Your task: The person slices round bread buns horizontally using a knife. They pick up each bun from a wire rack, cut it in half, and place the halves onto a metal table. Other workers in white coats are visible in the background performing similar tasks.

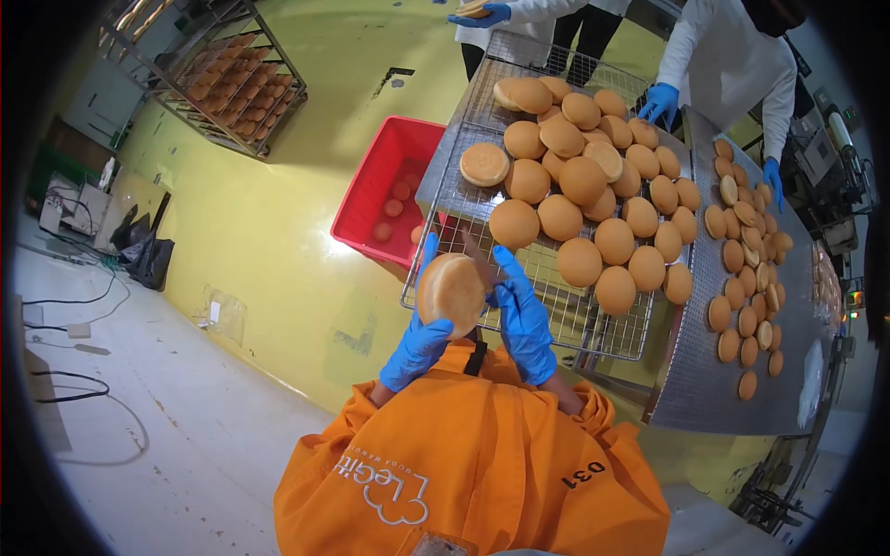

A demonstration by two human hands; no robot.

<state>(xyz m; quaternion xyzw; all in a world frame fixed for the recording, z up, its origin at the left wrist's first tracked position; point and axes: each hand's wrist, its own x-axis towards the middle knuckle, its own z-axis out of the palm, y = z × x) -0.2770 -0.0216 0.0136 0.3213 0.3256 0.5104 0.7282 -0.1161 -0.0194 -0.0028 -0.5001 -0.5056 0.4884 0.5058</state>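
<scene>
My left hand, in a blue glove, holds a round bread bun on edge, its paler, flatter face turned towards my right hand. My gloved right hand is just right of the bun, fingers partly curled around a thin, blurred, blade-like tool that points away from me beside the bun; its exact kind is unclear. Beyond both hands, many golden-brown buns lie piled on wire cooling racks over a metal table. One bun near the rack's left side lies pale side up.
A red plastic crate with several buns stands left of the racks. Right, a perforated metal table carries more buns; a co-worker's blue-gloved hands reach in there. Another co-worker's gloved hand holds buns. A wheeled rack stands far left.
</scene>
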